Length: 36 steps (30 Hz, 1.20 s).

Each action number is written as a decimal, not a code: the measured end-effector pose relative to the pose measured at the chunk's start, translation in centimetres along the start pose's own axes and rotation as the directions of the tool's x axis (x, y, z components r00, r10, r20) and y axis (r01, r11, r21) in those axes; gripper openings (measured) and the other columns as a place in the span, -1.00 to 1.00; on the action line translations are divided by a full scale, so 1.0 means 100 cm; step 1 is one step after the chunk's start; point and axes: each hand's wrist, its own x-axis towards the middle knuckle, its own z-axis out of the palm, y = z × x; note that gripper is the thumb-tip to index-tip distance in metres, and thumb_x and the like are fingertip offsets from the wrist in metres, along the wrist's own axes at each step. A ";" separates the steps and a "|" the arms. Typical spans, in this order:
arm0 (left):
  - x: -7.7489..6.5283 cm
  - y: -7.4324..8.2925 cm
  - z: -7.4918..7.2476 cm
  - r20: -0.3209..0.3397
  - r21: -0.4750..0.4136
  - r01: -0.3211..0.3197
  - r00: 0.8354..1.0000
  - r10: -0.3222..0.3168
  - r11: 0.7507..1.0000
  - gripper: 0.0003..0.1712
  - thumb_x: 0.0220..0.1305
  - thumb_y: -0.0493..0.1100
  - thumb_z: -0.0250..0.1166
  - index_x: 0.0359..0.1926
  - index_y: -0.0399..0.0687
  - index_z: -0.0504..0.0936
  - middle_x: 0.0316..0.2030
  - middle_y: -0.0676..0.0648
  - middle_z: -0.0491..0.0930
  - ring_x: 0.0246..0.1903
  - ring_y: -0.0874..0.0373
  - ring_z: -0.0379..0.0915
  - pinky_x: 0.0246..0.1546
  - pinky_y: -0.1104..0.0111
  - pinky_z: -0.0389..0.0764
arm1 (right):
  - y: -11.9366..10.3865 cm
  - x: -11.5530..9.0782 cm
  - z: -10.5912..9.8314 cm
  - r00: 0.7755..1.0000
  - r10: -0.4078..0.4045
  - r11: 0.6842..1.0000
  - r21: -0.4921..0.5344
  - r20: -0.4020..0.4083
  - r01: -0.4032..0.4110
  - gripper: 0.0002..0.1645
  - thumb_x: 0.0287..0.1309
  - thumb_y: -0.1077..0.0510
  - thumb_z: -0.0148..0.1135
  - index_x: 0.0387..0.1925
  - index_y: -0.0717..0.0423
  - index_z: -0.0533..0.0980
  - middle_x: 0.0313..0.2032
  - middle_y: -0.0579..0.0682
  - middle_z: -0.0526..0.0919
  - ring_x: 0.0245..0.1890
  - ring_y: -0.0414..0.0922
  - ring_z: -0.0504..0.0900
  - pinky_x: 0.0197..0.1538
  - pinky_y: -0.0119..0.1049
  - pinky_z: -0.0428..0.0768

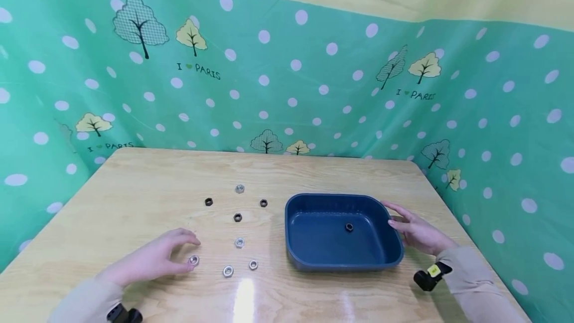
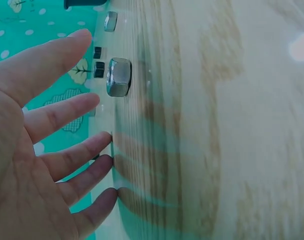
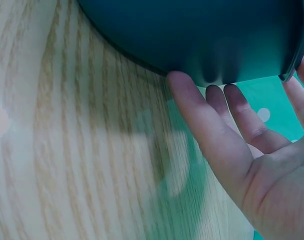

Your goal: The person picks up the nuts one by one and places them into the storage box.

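On the left of the table, my left hand reaches over a silver hex nut. Thumb and fingers are spread apart, with that nut just beyond the fingertips in the left wrist view. A dark blue plastic bin stands right of centre, holding one dark nut on its floor. My right hand rests against the bin's right side, fingers extended. In the right wrist view its fingertips lie at the bin's outer wall, some of them up by the rim.
Between left hand and bin lie more silver nuts, among them a far one, and three black nuts. The wooden table ends at a green dotted curtain behind and at the sides.
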 end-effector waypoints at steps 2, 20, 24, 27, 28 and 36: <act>0.000 -0.001 0.000 0.005 -0.010 0.002 1.000 -0.002 1.000 -0.43 -0.03 0.10 0.43 -0.03 -0.10 0.58 0.05 -0.28 0.47 0.05 -0.30 0.38 0.07 -0.20 0.35 | 0.001 0.001 0.000 1.000 -0.004 1.000 0.003 0.004 0.004 -0.23 0.43 0.01 -0.11 0.49 -0.13 -0.23 0.36 0.42 -0.05 0.02 -0.21 0.49 0.00 -0.07 0.55; 0.000 -0.009 0.004 -0.008 0.072 -0.070 0.997 0.071 0.995 -0.58 -0.11 0.08 0.47 -0.17 0.14 0.60 0.03 -0.18 0.44 0.04 -0.23 0.36 0.03 -0.12 0.39 | -0.003 0.002 0.001 1.000 0.019 1.000 0.012 -0.024 -0.019 -0.19 0.42 0.02 -0.08 0.48 -0.07 -0.26 0.40 0.41 -0.22 0.08 -0.13 0.40 0.00 -0.10 0.53; 0.002 -0.010 0.006 -0.040 0.100 -0.099 0.994 0.103 0.990 -0.60 -0.15 0.05 0.49 -0.22 0.19 0.57 -0.01 -0.14 0.45 0.00 -0.20 0.38 -0.01 -0.13 0.40 | -0.003 0.001 0.001 1.000 0.017 1.000 0.018 -0.020 -0.017 -0.20 0.41 0.01 -0.08 0.49 -0.09 -0.25 0.40 0.42 -0.23 0.08 -0.15 0.41 0.01 -0.10 0.54; 0.002 -0.011 0.007 -0.058 0.112 -0.092 0.993 0.099 0.989 -0.63 -0.16 0.03 0.49 -0.27 0.24 0.56 -0.02 -0.11 0.45 -0.01 -0.16 0.38 -0.01 -0.12 0.41 | -0.003 0.001 0.001 1.000 0.014 1.000 0.022 -0.014 -0.013 -0.20 0.42 0.01 -0.09 0.49 -0.09 -0.24 0.39 0.44 -0.22 0.07 -0.16 0.43 0.01 -0.09 0.55; 0.002 -0.011 0.008 -0.062 0.113 -0.088 0.993 0.096 0.990 -0.64 -0.16 0.03 0.49 -0.29 0.26 0.56 -0.03 -0.09 0.45 -0.01 -0.14 0.38 -0.01 -0.11 0.41 | -0.003 0.001 0.001 1.000 0.013 1.000 0.022 -0.012 -0.013 -0.20 0.42 0.01 -0.09 0.49 -0.09 -0.24 0.39 0.44 -0.22 0.07 -0.16 0.43 0.01 -0.08 0.55; 0.004 -0.009 0.011 -0.088 0.111 -0.093 0.991 0.103 0.989 -0.69 -0.18 0.00 0.50 -0.38 0.31 0.55 -0.06 -0.08 0.45 -0.04 -0.12 0.38 -0.04 -0.09 0.40 | -0.001 0.002 0.000 1.000 0.011 1.000 0.018 -0.014 -0.011 -0.20 0.42 0.00 -0.09 0.49 -0.08 -0.23 0.39 0.45 -0.20 0.09 -0.15 0.44 0.03 -0.07 0.55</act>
